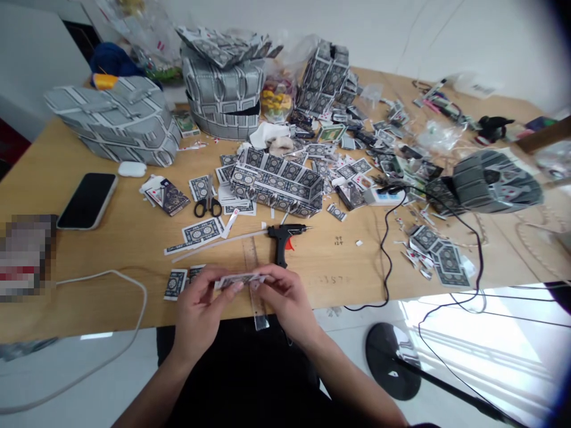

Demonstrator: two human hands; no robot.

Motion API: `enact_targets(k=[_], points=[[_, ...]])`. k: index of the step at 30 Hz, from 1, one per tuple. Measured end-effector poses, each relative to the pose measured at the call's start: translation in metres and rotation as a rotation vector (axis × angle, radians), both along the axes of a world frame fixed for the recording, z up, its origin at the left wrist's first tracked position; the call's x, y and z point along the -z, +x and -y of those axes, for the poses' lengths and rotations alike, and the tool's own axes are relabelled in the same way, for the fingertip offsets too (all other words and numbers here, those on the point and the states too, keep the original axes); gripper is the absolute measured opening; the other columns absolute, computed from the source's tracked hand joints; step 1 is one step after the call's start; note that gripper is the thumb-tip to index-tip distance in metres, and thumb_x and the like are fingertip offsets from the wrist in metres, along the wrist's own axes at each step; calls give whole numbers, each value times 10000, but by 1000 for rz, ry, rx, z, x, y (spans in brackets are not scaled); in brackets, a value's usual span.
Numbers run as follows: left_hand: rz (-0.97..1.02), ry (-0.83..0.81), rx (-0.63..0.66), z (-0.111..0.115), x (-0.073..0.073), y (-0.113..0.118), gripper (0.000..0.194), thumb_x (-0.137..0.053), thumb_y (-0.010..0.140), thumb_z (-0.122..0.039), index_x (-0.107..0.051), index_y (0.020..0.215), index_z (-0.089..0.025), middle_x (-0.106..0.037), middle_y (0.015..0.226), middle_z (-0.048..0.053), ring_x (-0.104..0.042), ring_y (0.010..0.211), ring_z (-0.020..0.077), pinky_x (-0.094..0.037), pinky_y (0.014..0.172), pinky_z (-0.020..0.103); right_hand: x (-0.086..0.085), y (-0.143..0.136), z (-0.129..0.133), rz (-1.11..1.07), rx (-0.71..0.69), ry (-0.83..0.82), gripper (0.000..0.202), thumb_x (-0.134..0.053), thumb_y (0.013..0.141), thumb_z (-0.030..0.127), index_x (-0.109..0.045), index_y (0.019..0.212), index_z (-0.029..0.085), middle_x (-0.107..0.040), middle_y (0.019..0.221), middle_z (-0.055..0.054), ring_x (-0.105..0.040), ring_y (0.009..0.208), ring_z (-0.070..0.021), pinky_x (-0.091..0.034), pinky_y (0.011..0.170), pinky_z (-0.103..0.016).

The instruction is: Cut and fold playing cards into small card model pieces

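While the left hand (198, 312) and the right hand (288, 300) pinch opposite ends of a small playing-card piece (234, 279) between thumbs and fingers, that piece sits above the table's near edge, crossing over a clear ruler (251, 252) and partly hiding it. Just beyond lie a black glue gun (281, 241) with an orange-red trigger and a long translucent stick (214, 245), and behind these stand black-handled scissors' (207, 205) neighbours: loose patterned cards (203, 230) and an open card-built tray (276, 184). To the right, a black cable (387, 255) loops across the wooden tabletop (330, 267) from a power strip (381, 197).
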State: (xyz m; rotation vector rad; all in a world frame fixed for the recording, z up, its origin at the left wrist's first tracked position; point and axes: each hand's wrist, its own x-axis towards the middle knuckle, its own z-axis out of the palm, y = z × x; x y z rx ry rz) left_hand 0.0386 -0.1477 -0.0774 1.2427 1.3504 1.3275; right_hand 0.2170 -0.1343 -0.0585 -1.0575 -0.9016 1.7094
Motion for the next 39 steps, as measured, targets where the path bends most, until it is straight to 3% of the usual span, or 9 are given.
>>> enact_targets(k=[5, 7, 10, 15, 18, 22, 27, 34, 39], points=[[-215, 369, 109, 1, -4, -15, 283, -786, 904, -62, -827, 994, -327, -764, 1049, 25, -713, 1040, 230, -580, 938, 388, -3, 10, -5, -108, -22, -81, 307, -685, 767, 221, -891, 987, 278, -815, 1310, -38, -712, 1273, -322, -552, 1095, -474], [-284, 412, 117, 1, -5, -21, 317, -785, 901, -42, -827, 1006, -338, -765, 1109, 31, -712, 1095, 242, -578, 971, 411, -6, 12, -9, -222, -30, -192, 303, -667, 792, 324, -882, 985, 233, -830, 1235, -83, -742, 1164, -327, -579, 1033, -482], [-344, 460, 128, 0, -5, -26, 327, -805, 885, -39, -832, 1009, -341, -747, 1206, 35, -704, 1155, 253, -589, 979, 417, -9, 11, -12, -293, -59, -298, 251, -754, 868, 414, -842, 967, 201, -829, 1063, -77, -749, 907, -221, -606, 853, -347], [-403, 499, 147, -2, -7, -27, 320, -771, 911, -51, -848, 976, -354, -720, 1325, 37, -685, 1235, 279, -589, 1012, 442, -3, 3, -5, -232, -100, -264, 362, -1003, 730, 265, -724, 956, 221, -790, 836, 29, -701, 714, -123, -567, 718, -236], [-423, 443, 52, 1, -12, -24, 350, -680, 972, -50, -852, 1024, -351, -728, 1347, 29, -714, 1199, 240, -587, 1027, 399, 3, 2, -2, -150, -6, -159, 440, -996, 767, 335, -679, 1057, 244, -795, 821, 35, -725, 707, -143, -596, 736, -277], [-174, 96, -159, 8, -16, -16, 193, -665, 1051, -252, -778, 1204, -287, -803, 1139, 40, -775, 1011, 221, -630, 934, 356, 7, 5, -1, -32, 72, -33, 466, -963, 815, 395, -696, 1172, 258, -807, 866, 14, -764, 781, -188, -636, 787, -342], [-115, -141, 71, 12, -11, -8, 220, -753, 989, -448, -767, 1036, -233, -813, 895, 28, -769, 763, 203, -620, 697, 280, 4, 4, 0, -26, 88, 0, 398, -957, 824, 379, -753, 1143, 256, -837, 949, -16, -787, 884, -195, -642, 851, -345], [-205, -127, 47, 9, -15, -4, 182, -753, 976, -385, -759, 870, -237, -762, 691, -28, -723, 622, 161, -596, 633, 240, 4, 5, 0, 2, 105, 2, 419, -988, 775, 363, -793, 1130, 260, -840, 925, -13, -784, 833, -200, -657, 827, -362], [-133, -158, 31, 9, -16, -3, 129, -788, 945, -374, -791, 929, -246, -855, 849, 9, -809, 737, 204, -657, 711, 278, 1, 9, 1, 13, 85, -16, 311, -983, 781, 364, -814, 1012, 243, -850, 942, -26, -790, 852, -201, -660, 857, -366]])
